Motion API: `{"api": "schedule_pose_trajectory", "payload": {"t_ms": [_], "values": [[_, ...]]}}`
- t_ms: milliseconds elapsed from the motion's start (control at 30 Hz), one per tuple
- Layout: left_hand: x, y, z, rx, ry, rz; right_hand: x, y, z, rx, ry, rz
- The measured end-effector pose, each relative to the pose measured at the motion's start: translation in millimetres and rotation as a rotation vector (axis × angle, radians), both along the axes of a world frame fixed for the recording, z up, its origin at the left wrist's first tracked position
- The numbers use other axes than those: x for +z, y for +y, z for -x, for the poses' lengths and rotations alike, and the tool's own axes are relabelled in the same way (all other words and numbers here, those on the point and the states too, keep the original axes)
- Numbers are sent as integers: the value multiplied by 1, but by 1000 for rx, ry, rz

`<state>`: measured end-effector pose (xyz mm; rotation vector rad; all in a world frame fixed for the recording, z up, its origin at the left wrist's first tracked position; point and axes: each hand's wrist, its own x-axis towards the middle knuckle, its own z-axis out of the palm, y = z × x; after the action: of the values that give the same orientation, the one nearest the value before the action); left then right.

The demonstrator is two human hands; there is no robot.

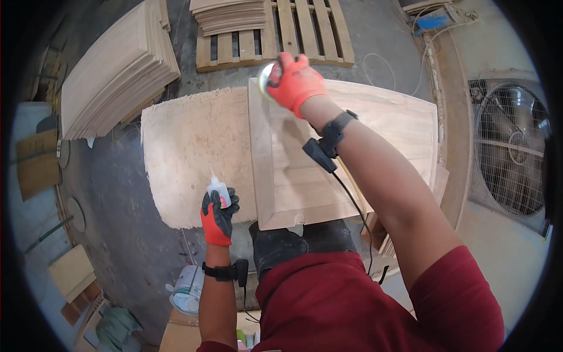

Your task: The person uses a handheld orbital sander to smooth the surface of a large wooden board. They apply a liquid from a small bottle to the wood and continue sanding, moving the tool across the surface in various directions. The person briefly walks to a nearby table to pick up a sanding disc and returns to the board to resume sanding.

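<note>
In front of me lies a pale framed wood panel (316, 176), like a cabinet door. My left hand (219, 216), in a red and black glove, is closed round a small white squeeze bottle (217, 189). The bottle's thin nozzle points up, over a rough-edged board (193, 141) left of the panel. At the panel's far left corner, my right hand (296, 82), in a red glove, grips a round whitish object (265, 82) with a yellowish rim. That object's kind is not clear, and the hand hides part of it.
A tall stack of wood panels (117, 76) stands at the far left. Beyond the work lies a wooden pallet (305, 32) bearing more panels (229, 17). A large caged fan (513, 146) is at right. Near my left forearm sits a bucket (187, 293). A cable (358, 205) hangs from my right wrist.
</note>
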<state>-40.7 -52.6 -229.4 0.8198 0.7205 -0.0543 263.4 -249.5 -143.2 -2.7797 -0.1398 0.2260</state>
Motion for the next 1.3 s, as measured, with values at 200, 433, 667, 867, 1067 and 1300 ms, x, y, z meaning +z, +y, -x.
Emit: {"api": "schedule_pose_trajectory", "payload": {"t_ms": [200, 433, 667, 867, 1067, 1300], "values": [[5, -5, -4, 6, 20, -13, 1, -60, -5, -169, -16, 43], [4, -4, -6, 7, 109, -60, 12, -2, 49, 146, 82, -45], [4, 3, -11, -40, 169, -89, 17, -30, 28, 24, 123, -35], [8, 4, -8, -62, 173, -103, 21, -127, 29, -169, 101, 28], [44, -23, -23, -136, 34, 2, 51, -234, 50, -449, 23, 37], [74, -38, -27, -212, 54, -187, 95, -363, 88, -612, 11, 126]]}}
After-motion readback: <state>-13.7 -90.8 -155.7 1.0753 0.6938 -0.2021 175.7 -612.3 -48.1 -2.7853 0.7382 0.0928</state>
